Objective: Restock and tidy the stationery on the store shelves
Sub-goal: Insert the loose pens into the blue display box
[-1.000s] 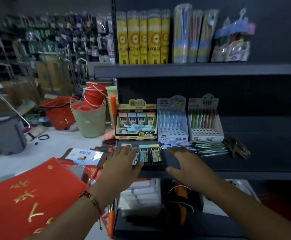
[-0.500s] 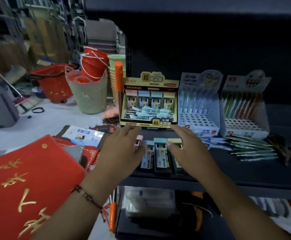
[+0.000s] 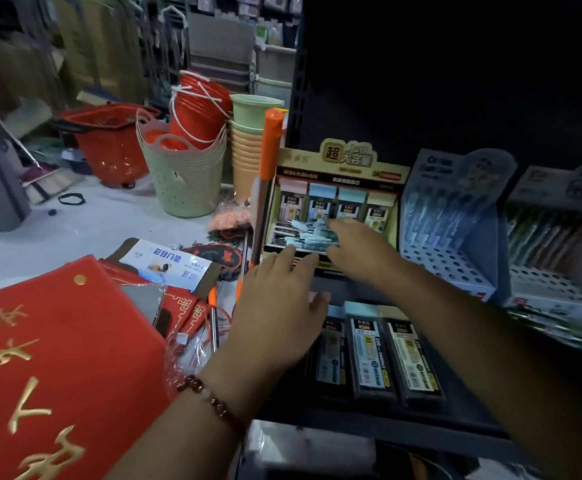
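A yellow display box (image 3: 338, 174) of pencil-lead cases stands on the dark shelf (image 3: 386, 419). Loose pale-blue cases (image 3: 305, 233) lie in its front tray. My right hand (image 3: 355, 249) reaches into that tray, fingers spread over the loose cases; I cannot tell if it grips any. My left hand (image 3: 279, 306) hovers flat and open in front of the box, above the left end of a row of black lead cases (image 3: 369, 358) lying on the shelf's front edge.
Two pen display boxes (image 3: 455, 216) stand to the right, with loose pens (image 3: 559, 327) in front. An orange-capped pole (image 3: 265, 188) leans at the shelf's left post. Red banners (image 3: 57, 368), stacked baskets (image 3: 182, 174) and buckets crowd the floor to the left.
Both hands have lifted off the row of black cases and moved forward to the yellow display box. The right hand now reaches into its tray. The camera has moved closer.
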Available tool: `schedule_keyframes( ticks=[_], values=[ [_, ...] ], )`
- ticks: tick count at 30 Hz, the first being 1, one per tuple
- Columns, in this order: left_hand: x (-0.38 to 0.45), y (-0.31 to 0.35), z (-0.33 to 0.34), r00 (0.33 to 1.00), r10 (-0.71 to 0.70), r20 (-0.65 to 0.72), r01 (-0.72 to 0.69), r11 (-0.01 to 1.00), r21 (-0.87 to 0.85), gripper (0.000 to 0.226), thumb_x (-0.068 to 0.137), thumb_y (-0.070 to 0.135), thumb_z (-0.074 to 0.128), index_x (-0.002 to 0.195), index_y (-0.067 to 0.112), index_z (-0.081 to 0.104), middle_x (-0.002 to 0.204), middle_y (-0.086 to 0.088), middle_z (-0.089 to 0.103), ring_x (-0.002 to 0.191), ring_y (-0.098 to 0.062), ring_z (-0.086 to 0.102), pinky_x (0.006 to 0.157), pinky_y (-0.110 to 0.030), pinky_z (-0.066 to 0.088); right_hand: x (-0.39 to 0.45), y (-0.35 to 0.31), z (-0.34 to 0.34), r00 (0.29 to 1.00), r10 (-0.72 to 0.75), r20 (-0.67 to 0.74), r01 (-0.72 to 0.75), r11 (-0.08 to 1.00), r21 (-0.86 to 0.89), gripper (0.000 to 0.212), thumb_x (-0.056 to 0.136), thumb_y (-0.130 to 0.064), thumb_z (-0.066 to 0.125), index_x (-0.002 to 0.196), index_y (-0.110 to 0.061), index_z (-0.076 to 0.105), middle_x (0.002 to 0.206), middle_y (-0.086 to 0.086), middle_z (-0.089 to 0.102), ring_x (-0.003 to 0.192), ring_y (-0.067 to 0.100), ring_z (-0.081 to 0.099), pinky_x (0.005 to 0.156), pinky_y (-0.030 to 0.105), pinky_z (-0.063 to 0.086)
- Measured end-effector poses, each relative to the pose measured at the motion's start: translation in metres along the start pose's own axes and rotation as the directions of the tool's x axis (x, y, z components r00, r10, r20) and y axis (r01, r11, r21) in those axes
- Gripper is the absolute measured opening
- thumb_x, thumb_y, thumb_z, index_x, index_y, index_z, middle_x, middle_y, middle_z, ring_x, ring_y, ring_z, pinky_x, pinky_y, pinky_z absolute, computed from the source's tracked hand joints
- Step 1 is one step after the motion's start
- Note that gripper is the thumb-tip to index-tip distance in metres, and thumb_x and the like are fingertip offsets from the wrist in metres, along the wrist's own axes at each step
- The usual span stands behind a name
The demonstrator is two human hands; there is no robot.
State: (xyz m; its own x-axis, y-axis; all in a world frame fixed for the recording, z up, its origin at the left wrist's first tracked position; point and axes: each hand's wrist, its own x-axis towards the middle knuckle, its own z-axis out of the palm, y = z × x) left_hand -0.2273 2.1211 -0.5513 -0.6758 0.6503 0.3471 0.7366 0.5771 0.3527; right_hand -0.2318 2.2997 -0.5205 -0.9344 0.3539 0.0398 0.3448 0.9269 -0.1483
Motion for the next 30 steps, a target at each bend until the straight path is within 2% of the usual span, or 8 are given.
schedule_keyframes(
  ticks=[5,10,14,17,22,25,28,30],
  values=[
    [0.004,-0.006,0.0,1.0,-0.025,0.002,0.025,1.0,-0.004,0.059,0.094,0.045,0.048,0.147,0.023,0.035,0.155,-0.006,0.033,0.14,-0.026,0.031,0.11,-0.04,0.029,0.025,-0.007,-0.002,1.0,0.029,-0.008,-0.03,0.991,-0.132,0.056,0.092,-0.028,0.049,0.146,-0.016,0.04,0.139,0.013,0.042,0.125,0.032,0.044,0.101,0.042,0.043],
    [0.004,-0.012,-0.002,0.998,-0.053,0.016,0.053,0.998,-0.028,0.06,0.095,0.046,0.048,0.148,0.023,0.034,0.155,-0.006,0.033,0.139,-0.027,0.032,0.109,-0.039,0.03,0.033,-0.003,-0.002,0.998,-0.018,-0.063,0.011,0.992,-0.124,0.042,0.094,-0.015,0.05,0.135,-0.01,0.047,0.125,0.011,0.048,0.117,0.03,0.047,0.092,0.041,0.045],
    [0.004,-0.013,-0.001,0.997,-0.067,0.024,0.067,0.997,-0.034,0.06,0.095,0.046,0.049,0.148,0.023,0.034,0.155,-0.005,0.032,0.139,-0.026,0.031,0.108,-0.039,0.03,0.033,0.004,0.002,0.994,-0.075,-0.076,0.063,0.987,-0.148,0.034,0.097,-0.02,0.053,0.13,-0.01,0.049,0.12,0.011,0.051,0.11,0.029,0.049,0.084,0.038,0.041],
    [0.003,-0.01,-0.001,0.998,-0.058,0.01,0.059,0.998,-0.037,0.057,0.095,0.046,0.049,0.146,0.023,0.037,0.148,-0.003,0.04,0.134,-0.025,0.036,0.105,-0.039,0.033,0.031,0.007,0.004,0.992,-0.087,-0.095,0.07,0.983,-0.172,0.031,0.099,-0.019,0.051,0.128,-0.009,0.047,0.119,0.011,0.05,0.109,0.03,0.048,0.079,0.035,0.035],
    [0.002,-0.009,-0.001,0.998,-0.061,0.01,0.062,0.997,-0.038,0.055,0.095,0.045,0.049,0.144,0.022,0.038,0.145,-0.003,0.042,0.131,-0.025,0.038,0.102,-0.038,0.034,0.028,0.008,0.009,0.986,-0.084,-0.147,0.061,0.986,-0.156,0.032,0.096,-0.009,0.05,0.128,-0.007,0.045,0.12,0.013,0.052,0.108,0.031,0.049,0.082,0.038,0.038],
    [0.002,-0.009,-0.001,0.998,-0.061,0.01,0.061,0.997,-0.041,0.058,0.095,0.046,0.048,0.147,0.023,0.035,0.149,-0.003,0.039,0.133,-0.025,0.037,0.103,-0.039,0.035,0.029,0.007,0.008,0.988,-0.081,-0.132,0.058,0.984,-0.169,0.035,0.096,-0.013,0.051,0.131,-0.009,0.045,0.123,0.013,0.053,0.11,0.031,0.051,0.086,0.039,0.042],
    [0.002,-0.009,0.0,0.998,-0.056,0.008,0.056,0.997,-0.045,0.057,0.095,0.046,0.049,0.145,0.022,0.038,0.146,-0.003,0.042,0.131,-0.025,0.039,0.103,-0.04,0.038,0.032,0.005,0.005,0.991,-0.091,-0.1,0.065,0.968,-0.241,0.035,0.096,-0.014,0.049,0.131,-0.01,0.048,0.118,0.013,0.052,0.105,0.031,0.052,0.081,0.038,0.041],
    [0.002,-0.009,0.0,0.998,-0.055,-0.002,0.055,0.997,-0.06,0.055,0.094,0.045,0.05,0.143,0.021,0.04,0.141,-0.002,0.046,0.127,-0.025,0.041,0.1,-0.04,0.04,0.032,0.005,0.004,0.989,-0.083,-0.123,0.056,0.976,-0.21,0.034,0.094,-0.007,0.048,0.128,-0.008,0.05,0.113,0.012,0.051,0.099,0.03,0.053,0.078,0.036,0.041]
  ],
)
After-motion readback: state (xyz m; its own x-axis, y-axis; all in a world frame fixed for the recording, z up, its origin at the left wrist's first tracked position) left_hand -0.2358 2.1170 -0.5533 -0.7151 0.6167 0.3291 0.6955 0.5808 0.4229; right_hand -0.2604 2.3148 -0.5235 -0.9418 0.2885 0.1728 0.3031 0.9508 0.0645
